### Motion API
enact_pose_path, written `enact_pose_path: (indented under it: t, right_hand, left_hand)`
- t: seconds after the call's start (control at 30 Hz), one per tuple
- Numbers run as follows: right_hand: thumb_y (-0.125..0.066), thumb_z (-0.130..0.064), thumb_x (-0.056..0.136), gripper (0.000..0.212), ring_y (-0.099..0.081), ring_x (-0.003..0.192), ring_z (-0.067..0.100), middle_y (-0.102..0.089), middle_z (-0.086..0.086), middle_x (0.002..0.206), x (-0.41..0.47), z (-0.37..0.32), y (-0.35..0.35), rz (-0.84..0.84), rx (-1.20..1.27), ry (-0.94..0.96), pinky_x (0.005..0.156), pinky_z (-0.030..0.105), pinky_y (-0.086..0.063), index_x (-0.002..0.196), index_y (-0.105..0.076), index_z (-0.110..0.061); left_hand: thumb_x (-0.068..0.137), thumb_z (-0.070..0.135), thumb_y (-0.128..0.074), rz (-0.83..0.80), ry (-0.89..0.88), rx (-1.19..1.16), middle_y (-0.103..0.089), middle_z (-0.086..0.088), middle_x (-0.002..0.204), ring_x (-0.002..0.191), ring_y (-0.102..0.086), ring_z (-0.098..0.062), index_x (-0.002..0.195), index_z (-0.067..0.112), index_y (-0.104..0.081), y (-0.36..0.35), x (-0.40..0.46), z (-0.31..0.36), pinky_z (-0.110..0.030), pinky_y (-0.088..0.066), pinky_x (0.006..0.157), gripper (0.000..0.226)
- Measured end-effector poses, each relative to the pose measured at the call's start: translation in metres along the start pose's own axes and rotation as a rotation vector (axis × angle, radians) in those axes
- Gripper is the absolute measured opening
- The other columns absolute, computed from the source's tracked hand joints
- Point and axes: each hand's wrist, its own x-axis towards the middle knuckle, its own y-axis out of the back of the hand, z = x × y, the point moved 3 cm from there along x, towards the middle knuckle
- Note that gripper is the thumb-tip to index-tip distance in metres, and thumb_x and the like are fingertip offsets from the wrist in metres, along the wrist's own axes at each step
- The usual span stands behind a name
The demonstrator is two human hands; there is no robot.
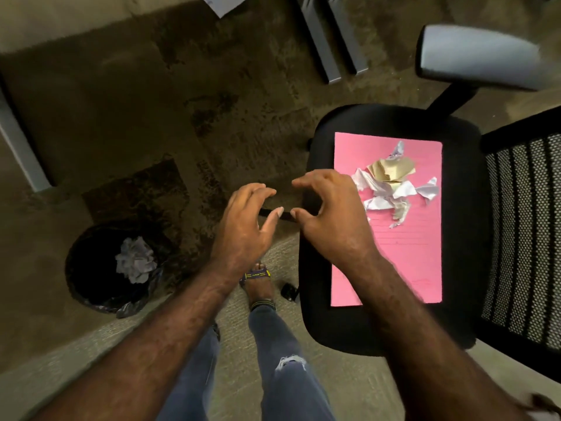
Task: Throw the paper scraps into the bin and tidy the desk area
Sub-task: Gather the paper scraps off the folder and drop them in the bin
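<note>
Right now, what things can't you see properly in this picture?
Head view only:
- Bin: its dark inside hides everything below the crumpled paper.
- Pink folder: the right hand and forearm cover its left edge; the printed lines are too faint to read.
- White sheet: cut off by the top edge.
- Chair backrest: cut off at the right edge.

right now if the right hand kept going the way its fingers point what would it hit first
The right hand is open, its fingers curled and pointing up and left in the picture. Going on that way it would pass the black chair seat and probably meet only the carpet, though depth is unclear from this single view.
</note>
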Motion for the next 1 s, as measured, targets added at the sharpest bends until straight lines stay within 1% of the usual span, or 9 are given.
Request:
enact_pose_path:
  t: [0.13,0.3,0.37,0.43,0.5,0.57,0.73,0.9,1.0]
  right_hand:
    - [-0.086,-0.023,0.079,0.047,-0.048,0.128,0.013,-0.060,-0.005,0.131,-0.005,0.023,0.023,0.082,-0.001,-0.061,0.104,0.016,-0.029,0.124,-0.071,-0.026]
    - [-0.085,-0.026,0.080,0.052,-0.042,0.136,0.013,-0.055,-0.007,0.142,-0.012,0.053,0.048,0.181,-0.051,-0.132,0.109,0.022,-0.026,0.128,-0.067,-0.033]
    - [-0.087,-0.027,0.078,0.059,-0.038,0.141,0.015,-0.050,-0.006,0.149,-0.013,0.064,0.056,0.187,-0.082,-0.133,0.113,0.028,-0.027,0.131,-0.064,-0.035]
    - [-0.089,-0.028,0.077,0.068,-0.033,0.148,0.019,-0.043,-0.006,0.156,-0.014,0.073,0.061,0.161,-0.102,-0.154,0.120,0.041,-0.030,0.137,-0.058,-0.038]
    - [-0.089,-0.027,0.077,0.078,-0.026,0.153,0.022,-0.035,-0.005,0.163,-0.015,0.081,0.066,0.124,-0.114,-0.188,0.122,0.053,-0.029,0.144,-0.051,-0.040]
    - [-0.089,-0.025,0.076,0.088,-0.020,0.156,0.024,-0.026,-0.004,0.167,-0.016,0.090,0.069,0.069,-0.128,-0.227,0.122,0.059,-0.028,0.149,-0.043,-0.040]
    - [-0.087,-0.016,0.075,0.101,-0.018,0.156,0.024,-0.013,-0.007,0.170,-0.011,0.107,0.072,-0.042,-0.149,-0.315,0.121,0.059,-0.030,0.155,-0.031,-0.044]
    - [-0.085,-0.006,0.071,0.109,-0.022,0.154,0.026,-0.011,-0.008,0.169,-0.004,0.114,0.067,-0.088,-0.148,-0.333,0.116,0.059,-0.038,0.155,-0.029,-0.048]
    - [-0.086,-0.009,0.069,0.109,-0.026,0.150,0.028,-0.012,-0.007,0.167,0.001,0.116,0.062,-0.104,-0.171,-0.323,0.111,0.058,-0.045,0.155,-0.030,-0.047]
  left_hand:
    - [0.096,0.031,-0.074,-0.040,-0.099,-0.034,-0.061,-0.008,0.135,0.130,-0.056,-0.023,0.128,0.011,-0.067,-0.021,0.010,0.025,-0.036,-0.047,0.112,0.038]
    - [0.091,0.039,-0.079,-0.120,-0.163,-0.029,-0.055,-0.007,0.148,0.139,-0.050,-0.023,0.137,0.012,-0.063,-0.046,0.016,0.050,-0.041,-0.045,0.116,0.055]
    - [0.089,0.040,-0.081,-0.177,-0.184,-0.016,-0.048,-0.006,0.156,0.147,-0.044,-0.023,0.143,0.015,-0.058,-0.056,0.018,0.057,-0.047,-0.043,0.119,0.064]
    - [0.088,0.043,-0.081,-0.226,-0.229,0.014,-0.042,-0.007,0.162,0.153,-0.037,-0.024,0.149,0.015,-0.053,-0.065,0.021,0.063,-0.050,-0.039,0.122,0.072]
    - [0.088,0.046,-0.080,-0.250,-0.288,0.056,-0.038,-0.009,0.165,0.157,-0.031,-0.026,0.153,0.014,-0.049,-0.074,0.023,0.069,-0.048,-0.035,0.125,0.079]
    - [0.088,0.047,-0.080,-0.269,-0.331,0.086,-0.034,-0.011,0.167,0.158,-0.028,-0.027,0.156,0.013,-0.046,-0.082,0.026,0.072,-0.046,-0.033,0.126,0.083]
    - [0.092,0.045,-0.077,-0.294,-0.369,0.143,-0.035,-0.013,0.167,0.155,-0.033,-0.029,0.159,0.015,-0.042,-0.094,0.035,0.072,-0.045,-0.032,0.124,0.081]
    - [0.096,0.050,-0.060,-0.285,-0.392,0.168,-0.041,-0.015,0.163,0.146,-0.043,-0.032,0.155,0.016,-0.048,-0.095,0.044,0.072,-0.049,-0.042,0.112,0.069]
    - [0.094,0.038,-0.072,-0.281,-0.407,0.148,-0.047,-0.018,0.158,0.139,-0.049,-0.036,0.148,0.012,-0.056,-0.098,0.049,0.068,-0.053,-0.049,0.110,0.062]
